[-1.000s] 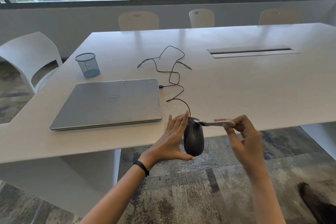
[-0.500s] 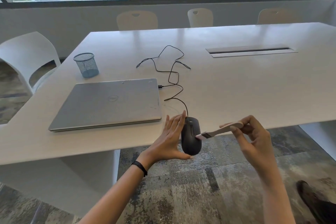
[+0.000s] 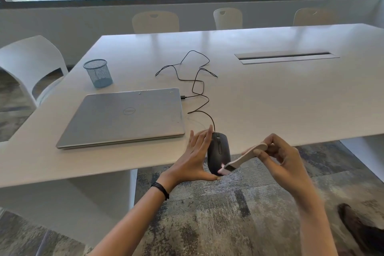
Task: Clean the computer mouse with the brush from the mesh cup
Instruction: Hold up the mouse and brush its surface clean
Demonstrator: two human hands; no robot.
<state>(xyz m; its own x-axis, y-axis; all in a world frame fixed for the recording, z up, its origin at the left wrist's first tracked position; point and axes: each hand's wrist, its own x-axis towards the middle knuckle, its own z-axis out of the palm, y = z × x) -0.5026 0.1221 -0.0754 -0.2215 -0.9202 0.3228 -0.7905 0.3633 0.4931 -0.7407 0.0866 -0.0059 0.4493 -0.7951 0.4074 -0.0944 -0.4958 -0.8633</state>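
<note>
a: you're in the brushing step. your right hand (image 3: pixel 284 156), low and right of centre, pinches the brush (image 3: pixel 245 157) by its pale handle, and the bristles touch the rear right side of the mouse (image 3: pixel 218 151).

b: your left hand (image 3: pixel 195 158) steadies that mouse at lower centre, fingers straight along its left side and thumb under its back end. your hands are apart, with the mouse between them.

a: the mouse overhangs the near edge of the table (image 3: pixel 270 100). its cable (image 3: pixel 199 89) loops up to the right edge of the closed laptop (image 3: pixel 124 116) at centre left.

b: the mesh cup (image 3: pixel 98 72) stands at upper left, well apart from you.

a: next, i'd judge, you carry the strokes up toward the buttons and wheel. keep them light, because that flat-fingered hold could let the mouse slip.

b: whether the underside needs brushing i can't tell, since it's hidden.
</note>
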